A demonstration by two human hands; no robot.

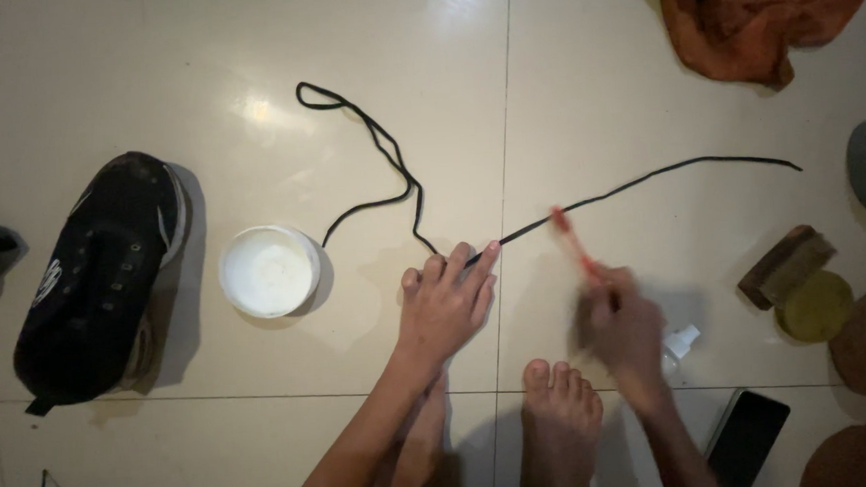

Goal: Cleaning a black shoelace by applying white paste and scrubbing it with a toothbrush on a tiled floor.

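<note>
1. Pale floor tiles [152,61] – black shoelace [644,181] stretched flat across them.
2. Left hand [445,301] lies open-fingered, pinning it.
3. Right hand [622,328], blurred, clasps a red toothbrush [574,242] – short strokes along the taut lace should serve best.

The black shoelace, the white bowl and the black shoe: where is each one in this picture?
black shoelace [683,167]: head view, on the straight right stretch of the lace.
white bowl [270,271]: head view, on the middle of its pale inside.
black shoe [99,278]: head view, on the upper by the eyelets.
</note>
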